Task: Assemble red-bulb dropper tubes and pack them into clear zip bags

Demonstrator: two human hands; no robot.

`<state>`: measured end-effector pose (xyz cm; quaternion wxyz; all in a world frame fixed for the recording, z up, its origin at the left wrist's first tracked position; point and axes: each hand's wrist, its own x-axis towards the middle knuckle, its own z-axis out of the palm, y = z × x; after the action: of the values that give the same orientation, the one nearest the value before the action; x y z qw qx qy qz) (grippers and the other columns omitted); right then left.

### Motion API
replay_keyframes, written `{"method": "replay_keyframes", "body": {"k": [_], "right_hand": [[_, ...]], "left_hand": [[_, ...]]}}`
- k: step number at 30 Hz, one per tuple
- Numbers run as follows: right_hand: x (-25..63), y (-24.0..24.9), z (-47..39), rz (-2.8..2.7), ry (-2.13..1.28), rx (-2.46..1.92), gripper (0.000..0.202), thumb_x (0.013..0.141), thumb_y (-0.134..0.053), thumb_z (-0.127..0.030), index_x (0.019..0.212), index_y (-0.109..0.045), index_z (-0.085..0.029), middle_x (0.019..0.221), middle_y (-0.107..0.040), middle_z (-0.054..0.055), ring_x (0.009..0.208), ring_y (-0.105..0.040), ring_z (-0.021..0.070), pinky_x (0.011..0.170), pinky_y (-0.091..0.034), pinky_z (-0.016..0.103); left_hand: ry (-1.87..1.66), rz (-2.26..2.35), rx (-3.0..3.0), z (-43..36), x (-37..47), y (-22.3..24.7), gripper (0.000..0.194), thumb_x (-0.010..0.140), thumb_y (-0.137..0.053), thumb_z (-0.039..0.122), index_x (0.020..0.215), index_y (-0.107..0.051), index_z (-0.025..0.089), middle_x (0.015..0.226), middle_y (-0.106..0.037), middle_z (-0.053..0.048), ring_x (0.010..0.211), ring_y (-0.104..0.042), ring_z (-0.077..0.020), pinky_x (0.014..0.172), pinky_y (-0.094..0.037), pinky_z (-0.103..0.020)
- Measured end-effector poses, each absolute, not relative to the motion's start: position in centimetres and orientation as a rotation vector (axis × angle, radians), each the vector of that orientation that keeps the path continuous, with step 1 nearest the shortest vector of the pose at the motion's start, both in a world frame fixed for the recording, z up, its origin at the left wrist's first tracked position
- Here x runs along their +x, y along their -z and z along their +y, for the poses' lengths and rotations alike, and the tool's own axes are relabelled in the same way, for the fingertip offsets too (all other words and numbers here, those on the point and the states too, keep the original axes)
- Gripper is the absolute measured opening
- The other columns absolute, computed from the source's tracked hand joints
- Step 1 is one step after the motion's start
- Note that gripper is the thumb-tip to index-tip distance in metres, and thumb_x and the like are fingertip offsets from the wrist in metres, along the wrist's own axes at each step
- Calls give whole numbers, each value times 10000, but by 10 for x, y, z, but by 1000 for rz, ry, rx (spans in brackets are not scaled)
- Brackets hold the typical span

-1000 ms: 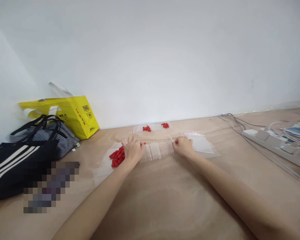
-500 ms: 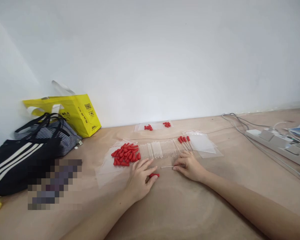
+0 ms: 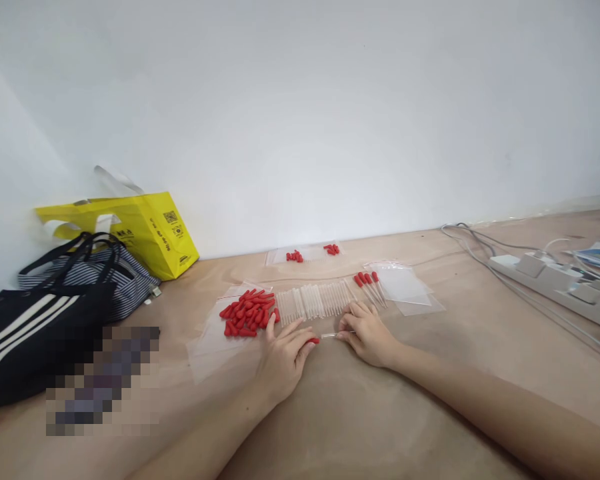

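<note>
My left hand [image 3: 286,357] pinches a red rubber dropper bulb [image 3: 313,341] between thumb and fingers. Just right of it, my right hand [image 3: 367,335] is closed on a thin glass dropper tube [image 3: 329,336], whose end points at the bulb. A small gap seems to separate the two. Behind my hands lies a row of glass tubes [image 3: 313,301]. Left of that row is a heap of red bulbs [image 3: 247,312] on clear plastic bags [image 3: 205,347]. Several droppers with red bulbs fitted [image 3: 367,280] lie to the right of the row.
Clear bags [image 3: 405,287] lie at the right. Another bag with red bulbs [image 3: 295,256] rests near the wall. A power strip [image 3: 545,277] and cables [image 3: 473,243] are far right. A yellow bag [image 3: 165,233] and a black bag [image 3: 45,340] stand left.
My left thumb and fingers have closed on the red bulb, which was lying loosely under them. My right hand has brought the tube left, nearer the bulb. The view has shifted slightly.
</note>
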<state>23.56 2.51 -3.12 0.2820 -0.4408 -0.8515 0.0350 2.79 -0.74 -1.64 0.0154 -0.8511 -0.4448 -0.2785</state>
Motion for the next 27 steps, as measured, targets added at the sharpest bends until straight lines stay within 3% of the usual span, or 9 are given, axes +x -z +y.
{"method": "replay_keyframes", "body": {"k": [6,14,22,27], "right_hand": [[232,33,16,-2234,-106,-1195,96,830,-441,-199,747,-486,-176,721,-585,-11,727,-489,128,754,-225,317],[228,29,14,-2266,-69,-1107,116,833,-444,-226,756,-516,-178,732,-624,3,731,-488,133,758,-207,318],[225,27,7,-2277,-94,-935,214,851,-404,-244,807,-608,-197,688,-616,19,712,-450,141,730,-215,331],[224,26,4,-2279,-74,-898,195,838,-417,-228,800,-606,-198,625,-572,2,692,-421,134,713,-213,322]], "left_hand": [[923,-1388,-2604,-9,28,14,175,838,-431,207,898,-593,236,901,-681,-9,1007,-555,-211,1003,-45,-539],[945,-1367,-2582,-9,28,13,185,843,-422,219,903,-596,229,874,-686,-18,967,-574,-207,1003,-24,-530],[1019,-1423,-2551,-12,31,10,171,831,-444,241,766,-602,232,742,-676,26,756,-597,-152,1005,-60,-479],[1017,-1410,-2609,-13,31,9,162,828,-452,249,746,-590,225,705,-663,29,728,-581,-146,984,-109,-466]]}}
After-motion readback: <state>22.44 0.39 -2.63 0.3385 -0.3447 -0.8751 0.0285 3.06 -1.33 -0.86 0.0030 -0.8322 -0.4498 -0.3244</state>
